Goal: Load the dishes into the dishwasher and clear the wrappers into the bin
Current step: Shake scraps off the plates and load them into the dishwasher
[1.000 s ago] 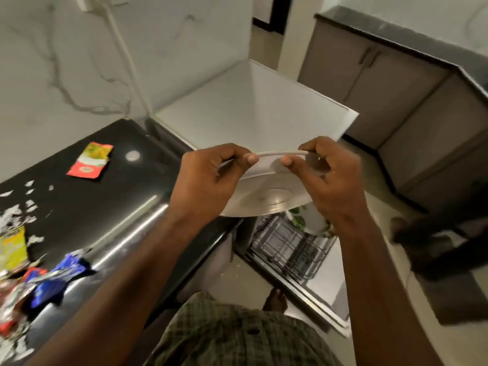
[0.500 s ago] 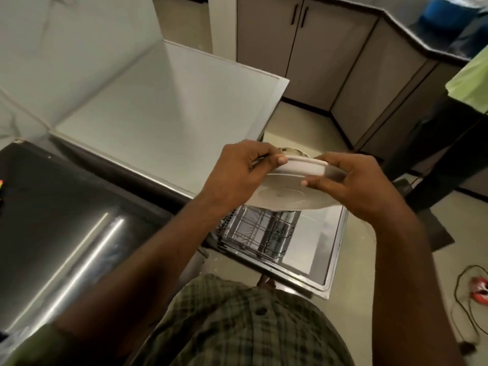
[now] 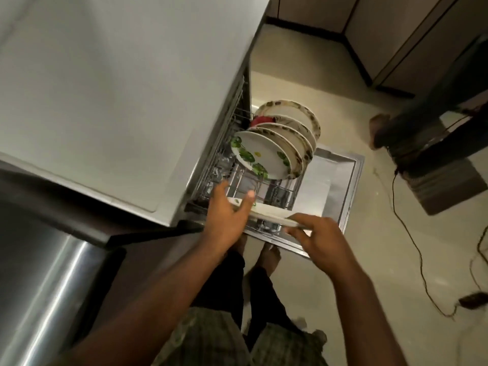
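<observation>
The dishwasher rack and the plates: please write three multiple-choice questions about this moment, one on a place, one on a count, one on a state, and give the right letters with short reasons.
1. Where is the plate that the person holds?
A. Over the near, free part of the rack
B. On the floor
C. On top of the white counter

2. How many plates stand upright in the rack?
A. One
B. Four
C. Eight

3. How does the left hand hold the plate?
A. Fingers spread and straight on its rim
B. It is away from the plate
C. It is a closed fist

Answers:
1 A: the held plate hangs above the rack, in front of the others.
2 B: four standing plates show.
3 A: the left hand touches the rim with open fingers, while the right hand grips the other edge.
</observation>
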A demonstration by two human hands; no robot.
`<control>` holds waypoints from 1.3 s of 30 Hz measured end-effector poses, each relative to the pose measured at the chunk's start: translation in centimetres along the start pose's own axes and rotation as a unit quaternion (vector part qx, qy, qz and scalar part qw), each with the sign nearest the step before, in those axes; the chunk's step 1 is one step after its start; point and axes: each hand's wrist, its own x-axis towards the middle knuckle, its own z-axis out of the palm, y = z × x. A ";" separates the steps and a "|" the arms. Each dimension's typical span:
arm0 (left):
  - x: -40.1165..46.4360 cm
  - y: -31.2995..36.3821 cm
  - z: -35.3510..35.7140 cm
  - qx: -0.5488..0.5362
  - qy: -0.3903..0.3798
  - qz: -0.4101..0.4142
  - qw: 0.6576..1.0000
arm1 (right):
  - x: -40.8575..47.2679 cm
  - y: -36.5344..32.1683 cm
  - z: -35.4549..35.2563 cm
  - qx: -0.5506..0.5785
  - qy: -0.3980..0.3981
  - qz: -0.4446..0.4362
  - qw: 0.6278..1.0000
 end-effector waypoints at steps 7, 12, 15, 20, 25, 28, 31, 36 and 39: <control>7.9 -11.7 5.9 -0.285 0.047 -0.265 0.920 | 4.1 7.2 12.5 0.021 -0.039 -0.022 0.999; 11.7 -15.6 7.7 -0.285 0.068 -0.273 0.916 | 6.7 11.0 16.5 0.037 -0.046 0.000 0.998; 13.3 -16.5 8.7 -0.296 0.065 -0.264 0.916 | 8.1 12.6 17.4 0.040 -0.047 0.004 0.998; 14.5 -16.2 9.6 -0.299 0.053 -0.255 0.918 | 9.1 13.5 17.3 0.054 -0.034 0.001 0.998; 14.4 -15.7 9.0 -0.303 0.045 -0.246 0.920 | 8.9 12.9 17.0 0.035 -0.017 -0.008 0.999; 13.8 -16.1 8.9 -0.278 0.039 -0.236 0.930 | 8.4 13.3 17.4 0.044 -0.023 -0.006 0.999; 13.2 -16.5 9.2 -0.283 0.040 -0.238 0.928 | 8.0 14.3 18.0 0.032 -0.029 -0.015 0.999; 12.5 -16.2 10.2 -0.301 0.028 -0.229 0.925 | 7.6 15.4 17.9 0.019 -0.002 -0.019 1.000; 12.4 -15.9 10.4 -0.304 0.033 -0.230 0.924 | 7.7 15.7 17.6 0.000 -0.003 -0.007 1.000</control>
